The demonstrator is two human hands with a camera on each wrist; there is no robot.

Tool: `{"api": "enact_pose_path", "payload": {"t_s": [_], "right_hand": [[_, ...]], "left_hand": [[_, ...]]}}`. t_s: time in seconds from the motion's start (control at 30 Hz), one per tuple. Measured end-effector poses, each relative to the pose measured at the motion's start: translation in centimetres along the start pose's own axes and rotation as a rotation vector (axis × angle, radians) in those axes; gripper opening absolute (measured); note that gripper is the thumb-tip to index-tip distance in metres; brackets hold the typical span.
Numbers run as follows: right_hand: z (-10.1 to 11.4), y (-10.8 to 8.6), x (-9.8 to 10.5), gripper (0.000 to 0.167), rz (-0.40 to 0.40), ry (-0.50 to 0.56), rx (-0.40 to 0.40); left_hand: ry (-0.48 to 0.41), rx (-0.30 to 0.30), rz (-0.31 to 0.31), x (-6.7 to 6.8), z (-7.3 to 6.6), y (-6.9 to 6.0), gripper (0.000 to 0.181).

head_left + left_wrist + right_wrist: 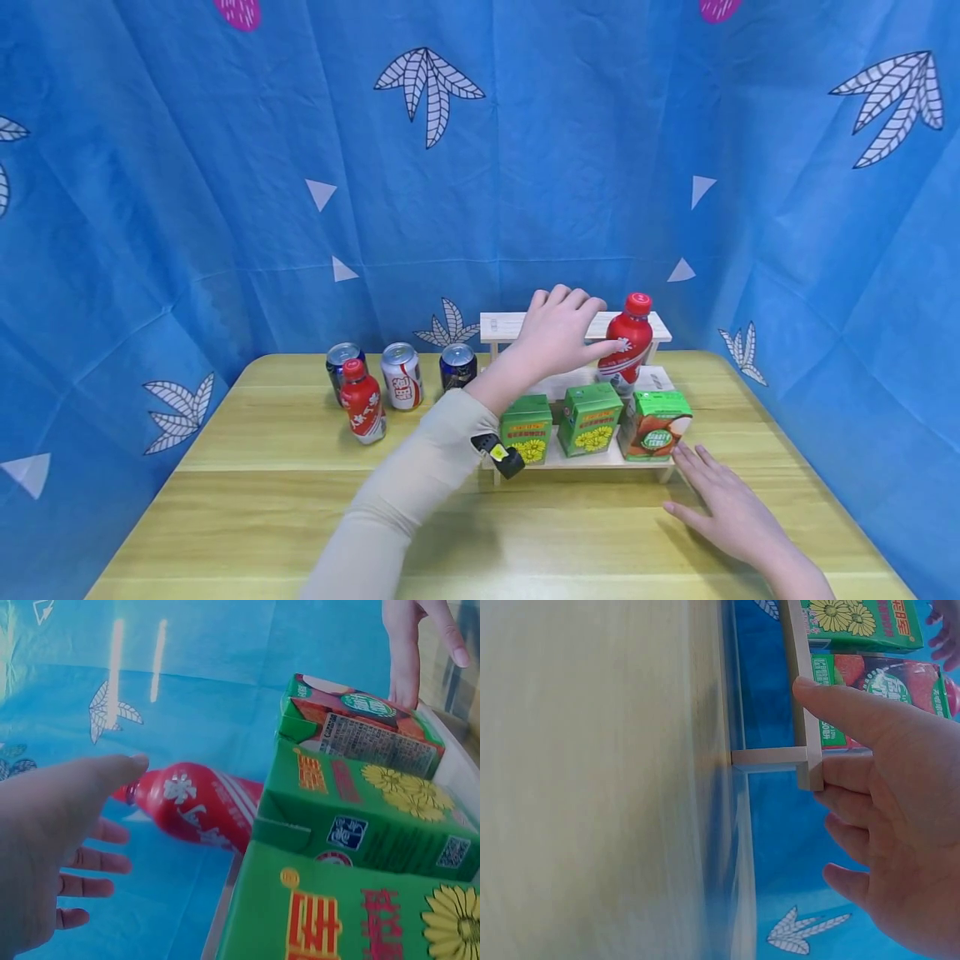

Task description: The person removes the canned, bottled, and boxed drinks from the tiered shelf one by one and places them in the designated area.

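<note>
A red bottle (628, 343) with a red cap stands tilted on the middle step of a small wooden shelf (577, 464). My left hand (558, 332) hovers left of this bottle, thumb stretched towards it, with nothing in its grasp. In the left wrist view, the left hand (52, 847) shows spread fingers beside the bottle (199, 802). My right hand (731, 508) is at the shelf's lower right end, close to a green and brown drink carton (656, 427). The right wrist view has that hand's (900, 802) thumb and fingertips against the shelf end (810, 769).
Two green cartons with yellow flowers, a left one (527, 429) and a middle one (590, 419), share the lower step. Farther left stand another red bottle (363, 404), a white can (402, 377), a dark can (458, 367) and a blue can (340, 358). Behind hangs a blue curtain (570, 167).
</note>
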State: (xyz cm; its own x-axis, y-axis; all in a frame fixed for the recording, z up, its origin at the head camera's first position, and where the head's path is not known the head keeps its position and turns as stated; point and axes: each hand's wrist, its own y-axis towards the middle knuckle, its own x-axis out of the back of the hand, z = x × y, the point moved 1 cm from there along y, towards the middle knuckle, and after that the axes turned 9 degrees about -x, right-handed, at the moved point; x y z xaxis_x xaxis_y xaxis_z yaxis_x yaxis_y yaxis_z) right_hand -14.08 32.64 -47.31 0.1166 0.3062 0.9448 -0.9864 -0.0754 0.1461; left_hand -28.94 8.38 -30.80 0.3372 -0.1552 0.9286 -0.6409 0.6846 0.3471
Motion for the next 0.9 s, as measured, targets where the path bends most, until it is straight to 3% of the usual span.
{"api": "enact_pose_path", "payload": {"t_s": [0.3,0.9], "right_hand": [[0.1,0.1,0.1,0.079,0.015,0.013,-0.004],[0.0,0.0,-0.2,0.078,-0.021,-0.003,0.015]], "left_hand": [[-0.001,0.012,0.071,-0.5,-1.4,1.3,0.068],[-0.012,0.058,0.121,-2.0,-2.2,2.6,0.068]]}}
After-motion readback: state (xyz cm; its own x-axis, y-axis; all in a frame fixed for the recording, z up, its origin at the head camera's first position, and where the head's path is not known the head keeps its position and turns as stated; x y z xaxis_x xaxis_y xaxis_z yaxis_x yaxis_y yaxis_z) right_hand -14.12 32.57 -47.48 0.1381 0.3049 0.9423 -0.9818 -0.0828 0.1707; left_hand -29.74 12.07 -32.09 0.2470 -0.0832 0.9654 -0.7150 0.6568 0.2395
